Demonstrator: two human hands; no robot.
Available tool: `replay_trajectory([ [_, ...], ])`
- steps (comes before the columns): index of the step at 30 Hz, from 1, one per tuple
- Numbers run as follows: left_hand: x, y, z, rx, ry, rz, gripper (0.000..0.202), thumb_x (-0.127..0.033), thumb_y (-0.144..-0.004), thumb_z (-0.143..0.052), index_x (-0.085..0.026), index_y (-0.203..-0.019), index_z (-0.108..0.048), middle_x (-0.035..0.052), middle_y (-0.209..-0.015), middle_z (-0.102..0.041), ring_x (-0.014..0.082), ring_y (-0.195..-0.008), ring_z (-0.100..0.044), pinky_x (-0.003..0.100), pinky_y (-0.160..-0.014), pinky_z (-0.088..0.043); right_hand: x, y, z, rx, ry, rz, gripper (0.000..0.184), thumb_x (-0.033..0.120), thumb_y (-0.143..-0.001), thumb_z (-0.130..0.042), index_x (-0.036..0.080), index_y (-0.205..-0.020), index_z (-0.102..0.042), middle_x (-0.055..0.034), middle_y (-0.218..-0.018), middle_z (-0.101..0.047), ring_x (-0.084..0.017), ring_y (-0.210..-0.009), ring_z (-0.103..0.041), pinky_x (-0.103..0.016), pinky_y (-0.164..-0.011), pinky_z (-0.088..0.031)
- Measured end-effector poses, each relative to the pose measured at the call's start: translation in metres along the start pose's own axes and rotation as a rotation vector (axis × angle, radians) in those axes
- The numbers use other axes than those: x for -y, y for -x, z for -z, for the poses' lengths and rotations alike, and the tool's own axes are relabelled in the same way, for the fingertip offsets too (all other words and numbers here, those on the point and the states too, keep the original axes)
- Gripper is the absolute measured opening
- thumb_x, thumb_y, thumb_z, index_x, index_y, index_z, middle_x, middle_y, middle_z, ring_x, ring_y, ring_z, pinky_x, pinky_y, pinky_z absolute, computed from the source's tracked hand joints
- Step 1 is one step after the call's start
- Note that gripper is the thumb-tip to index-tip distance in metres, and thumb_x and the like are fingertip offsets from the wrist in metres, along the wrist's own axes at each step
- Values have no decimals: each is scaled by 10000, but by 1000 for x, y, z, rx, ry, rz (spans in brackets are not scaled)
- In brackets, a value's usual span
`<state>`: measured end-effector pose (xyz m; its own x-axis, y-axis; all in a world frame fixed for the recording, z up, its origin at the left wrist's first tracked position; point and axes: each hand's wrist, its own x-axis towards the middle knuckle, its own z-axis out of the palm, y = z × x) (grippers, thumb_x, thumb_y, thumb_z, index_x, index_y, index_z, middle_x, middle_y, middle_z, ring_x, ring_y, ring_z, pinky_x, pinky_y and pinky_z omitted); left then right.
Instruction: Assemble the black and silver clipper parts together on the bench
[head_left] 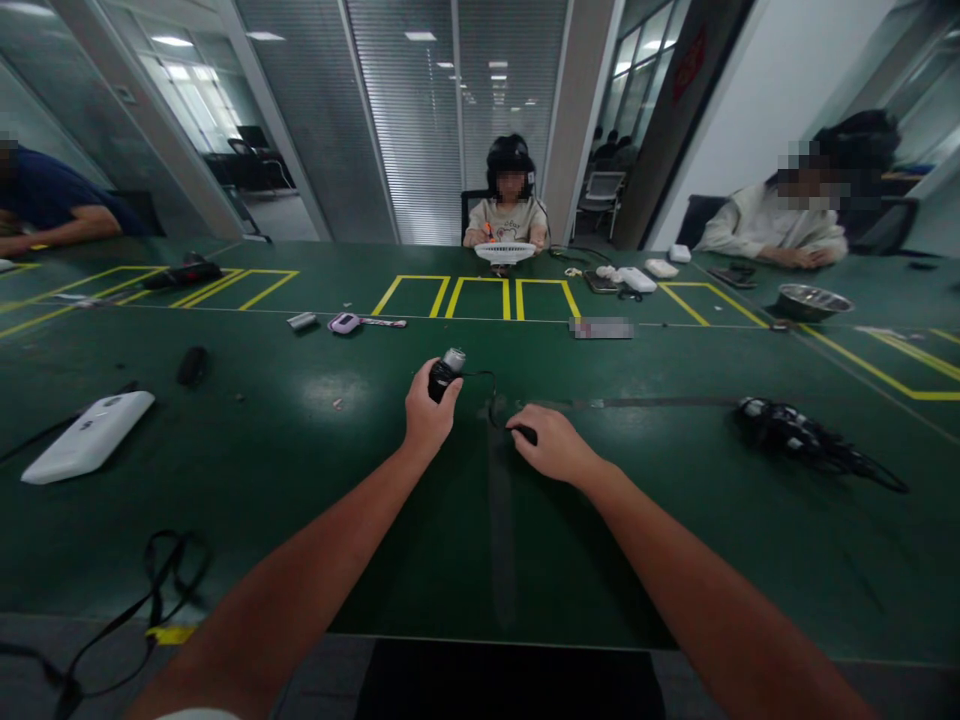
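Note:
My left hand (427, 418) is closed around a small black device (441, 380) with a silver cylindrical end (454, 358), which looks like a compact camera and is raised at the middle of the green table. From it a thin black cord (492, 384) curves to the right and down. At its other end, my right hand (556, 445) pinches a small dark piece (524, 433), which may be the end of a strap; its exact kind is unclear. The fingers partly cover both things.
On the green table (360, 560), a white device (90, 437) lies left and a bundle of black cables (802, 435) right. A purple-and-white gadget (345, 323) and a metal bowl (814, 300) lie farther back. Across the table, a person (510, 205) holds a white basket (505, 252); others sit at both sides.

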<state>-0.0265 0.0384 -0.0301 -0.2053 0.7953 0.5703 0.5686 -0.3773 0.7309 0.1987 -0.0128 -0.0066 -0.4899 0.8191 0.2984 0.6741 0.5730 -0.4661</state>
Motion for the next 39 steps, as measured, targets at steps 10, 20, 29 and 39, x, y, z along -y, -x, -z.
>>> replay_trajectory([
  [10,20,-16,-2,-251,416,419,340,-430,-839,-617,-167,-1053,-600,31,-865,-631,130,-741,-618,218,-650,-493,25,2,0,172,-100,117,218,201,-880,-536,190,-1030,-693,-53,-998,-668,-167,-906,-610,-300,-834,-459],
  [20,-14,-23,12,210,1147,848,299,-428,-912,-552,-145,-991,-607,76,-861,-651,141,-716,-625,257,-626,-535,-26,0,5,0,-8,-85,196,204,-877,-566,209,-992,-725,-67,-981,-687,-201,-947,-621,-353,-882,-460],
  [29,-48,-4,28,1021,1162,659,537,-532,-821,-628,-97,-1134,-628,127,-885,-667,194,-760,-636,313,-729,-504,-41,-4,-2,-23,73,-194,229,219,-892,-557,247,-1030,-738,-51,-1007,-694,-192,-946,-632,-314,-867,-466],
  [39,-84,18,24,1391,21,-72,361,-489,-837,-587,-142,-815,-688,23,-705,-631,146,-617,-552,235,-550,-346,-1,-12,16,-417,163,-100,212,240,-916,-534,199,-1048,-694,-71,-994,-692,-207,-917,-618,-350,-827,-448],
])
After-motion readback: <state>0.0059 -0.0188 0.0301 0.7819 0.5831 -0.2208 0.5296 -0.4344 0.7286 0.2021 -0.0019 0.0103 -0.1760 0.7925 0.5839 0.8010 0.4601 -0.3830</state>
